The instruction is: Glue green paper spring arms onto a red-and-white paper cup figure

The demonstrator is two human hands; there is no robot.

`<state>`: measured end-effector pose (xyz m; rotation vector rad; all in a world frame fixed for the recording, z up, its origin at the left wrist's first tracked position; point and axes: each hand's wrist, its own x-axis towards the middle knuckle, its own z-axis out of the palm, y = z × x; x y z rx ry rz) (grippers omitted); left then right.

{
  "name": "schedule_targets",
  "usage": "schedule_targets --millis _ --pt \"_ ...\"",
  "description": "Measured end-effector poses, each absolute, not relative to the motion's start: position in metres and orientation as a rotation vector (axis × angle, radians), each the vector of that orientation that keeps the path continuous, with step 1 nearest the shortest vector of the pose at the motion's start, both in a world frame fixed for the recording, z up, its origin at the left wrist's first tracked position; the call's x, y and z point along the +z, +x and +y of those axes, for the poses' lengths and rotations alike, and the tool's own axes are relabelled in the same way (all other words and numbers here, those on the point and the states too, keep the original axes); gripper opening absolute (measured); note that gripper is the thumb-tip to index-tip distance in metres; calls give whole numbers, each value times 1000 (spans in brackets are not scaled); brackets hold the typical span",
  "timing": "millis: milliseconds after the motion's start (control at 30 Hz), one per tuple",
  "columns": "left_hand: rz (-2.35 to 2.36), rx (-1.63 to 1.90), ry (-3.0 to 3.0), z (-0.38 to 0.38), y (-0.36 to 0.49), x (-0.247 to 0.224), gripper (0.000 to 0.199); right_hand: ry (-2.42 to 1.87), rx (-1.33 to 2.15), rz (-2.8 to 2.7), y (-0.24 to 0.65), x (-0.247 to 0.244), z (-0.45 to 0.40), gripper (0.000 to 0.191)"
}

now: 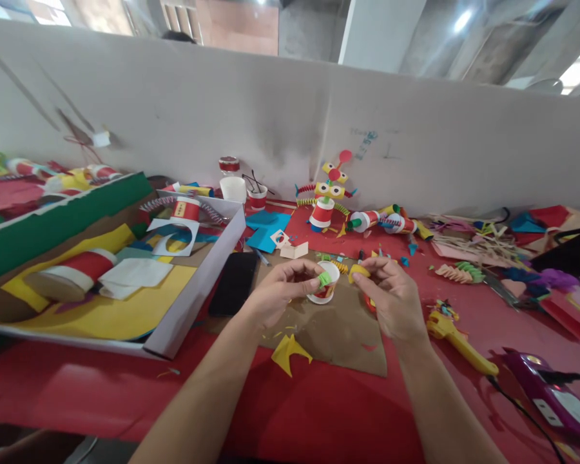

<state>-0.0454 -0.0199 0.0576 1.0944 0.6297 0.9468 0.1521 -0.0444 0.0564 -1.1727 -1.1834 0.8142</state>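
Observation:
Between the fingers and thumb of my left hand [290, 290] is a small green folded paper strip [324, 279]. My right hand [391, 290] pinches a small yellow paper piece [359, 272]. A paper cup [325, 298], white with a red band, stands between the two hands on a brown cardboard sheet [338, 335]. The green strip is close to the cup's rim; I cannot tell whether they touch. Yellow folded paper [339, 265] lies just behind the cup. Nearer to me, a yellow paper scrap [290, 353] rests on the cardboard edge.
An open box [188, 303] of paper and cups stands at left beside a black phone [232, 283]. A cup figure [323, 212] stands at the back. On the right lie a yellow glue gun [461, 341], a purple power strip [551, 393] and paper strips [468, 235].

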Motion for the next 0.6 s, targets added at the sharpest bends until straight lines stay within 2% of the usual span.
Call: schedule_targets --millis 200,400,533,600 --pt "673 896 1100 -24 -38 60 23 -1090 979 -1185 155 57 -53 22" --pt "845 871 1195 -23 -35 57 29 -1059 1050 -1216 153 62 -55 35" --pt "848 841 1221 -22 -34 56 32 -1027 1090 -1227 151 60 -56 11" --pt "865 830 1229 -23 -33 57 33 -1011 1102 -1236 150 59 -56 7"
